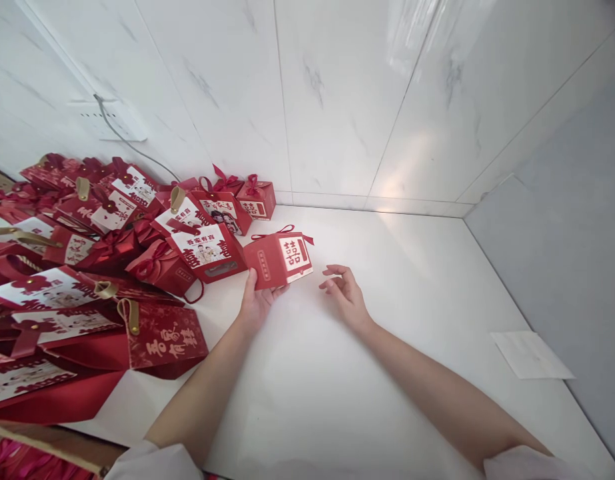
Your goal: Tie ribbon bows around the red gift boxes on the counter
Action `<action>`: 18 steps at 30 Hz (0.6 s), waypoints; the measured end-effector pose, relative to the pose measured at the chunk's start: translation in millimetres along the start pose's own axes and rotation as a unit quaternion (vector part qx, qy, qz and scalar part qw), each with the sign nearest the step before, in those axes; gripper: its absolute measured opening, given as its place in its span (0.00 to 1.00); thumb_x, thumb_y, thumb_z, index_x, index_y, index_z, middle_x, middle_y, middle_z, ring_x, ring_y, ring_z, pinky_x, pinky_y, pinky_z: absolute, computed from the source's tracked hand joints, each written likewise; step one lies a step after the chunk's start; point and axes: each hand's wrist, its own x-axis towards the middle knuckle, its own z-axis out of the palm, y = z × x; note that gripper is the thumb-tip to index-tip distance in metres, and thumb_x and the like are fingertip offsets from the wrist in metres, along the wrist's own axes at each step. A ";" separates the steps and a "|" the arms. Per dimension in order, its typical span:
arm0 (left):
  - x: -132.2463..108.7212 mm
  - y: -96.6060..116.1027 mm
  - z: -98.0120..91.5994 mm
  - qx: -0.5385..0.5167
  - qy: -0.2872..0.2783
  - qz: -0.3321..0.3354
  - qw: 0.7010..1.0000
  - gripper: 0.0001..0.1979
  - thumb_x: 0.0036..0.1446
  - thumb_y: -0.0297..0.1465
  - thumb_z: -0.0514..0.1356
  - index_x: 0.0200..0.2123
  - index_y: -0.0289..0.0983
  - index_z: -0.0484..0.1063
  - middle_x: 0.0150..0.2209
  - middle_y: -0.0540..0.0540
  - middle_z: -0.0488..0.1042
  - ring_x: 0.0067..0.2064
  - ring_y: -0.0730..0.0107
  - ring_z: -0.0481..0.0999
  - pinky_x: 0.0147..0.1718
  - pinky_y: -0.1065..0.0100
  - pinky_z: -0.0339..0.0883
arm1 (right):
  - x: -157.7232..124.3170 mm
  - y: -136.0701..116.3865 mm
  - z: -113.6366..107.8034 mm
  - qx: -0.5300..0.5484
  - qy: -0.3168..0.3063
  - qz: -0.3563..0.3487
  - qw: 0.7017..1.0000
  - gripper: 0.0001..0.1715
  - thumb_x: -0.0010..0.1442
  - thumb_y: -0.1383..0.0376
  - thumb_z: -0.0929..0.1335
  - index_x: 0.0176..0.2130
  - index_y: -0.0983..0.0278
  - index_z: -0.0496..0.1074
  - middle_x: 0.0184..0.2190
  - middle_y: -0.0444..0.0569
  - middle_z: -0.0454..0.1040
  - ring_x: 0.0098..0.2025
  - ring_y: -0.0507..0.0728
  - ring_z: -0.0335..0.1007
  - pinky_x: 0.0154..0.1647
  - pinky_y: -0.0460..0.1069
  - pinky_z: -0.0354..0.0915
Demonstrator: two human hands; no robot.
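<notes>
In my left hand [258, 303] is a small red gift box [267, 261] with a white label, a double-happiness character and a ribbon bow on top. The thumb lies on its front face and the fingers go beneath it. The box is tilted, close to the pile's right end. To its right, my right hand [346, 293] is apart from the box, its fingers loosely curled and spaced, with nothing in them. Just left of the held box stands a red and white gift box [207, 252] with printed figures.
Many red gift boxes [167, 340] with handles and bows crowd the left of the white table [307, 400]. A tiled wall [332, 100] closes off the back, with a cable [132, 148] by a socket. A white paper [531, 355] lies at right; a carton [57, 443] is at lower left.
</notes>
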 end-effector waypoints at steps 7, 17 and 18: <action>-4.3 9.1 2.9 -0.080 -0.040 -0.100 0.991 0.35 0.59 0.54 0.48 0.51 0.31 0.71 0.44 0.34 0.78 0.41 0.60 0.78 0.43 0.62 0.72 | 12.3 5.6 -7.0 0.084 0.060 0.076 0.992 0.19 0.62 0.52 0.65 0.47 0.59 0.64 0.44 0.49 0.68 0.36 0.54 0.72 0.38 0.51 0.68; -4.3 12.2 6.4 -0.107 -0.045 -0.117 0.986 0.35 0.60 0.51 0.47 0.57 0.30 0.66 0.49 0.33 0.76 0.42 0.61 0.79 0.43 0.65 0.74 | 10.1 3.4 -5.0 0.058 0.022 0.069 0.996 0.16 0.61 0.54 0.66 0.45 0.60 0.65 0.37 0.47 0.71 0.34 0.54 0.70 0.37 0.52 0.66; -4.3 12.2 6.7 -0.104 -0.040 -0.114 0.987 0.35 0.60 0.52 0.48 0.57 0.30 0.66 0.49 0.34 0.76 0.43 0.61 0.79 0.44 0.64 0.74 | 10.0 3.3 -5.3 0.058 0.022 0.070 0.996 0.16 0.61 0.54 0.66 0.45 0.60 0.66 0.37 0.47 0.71 0.34 0.54 0.70 0.37 0.52 0.66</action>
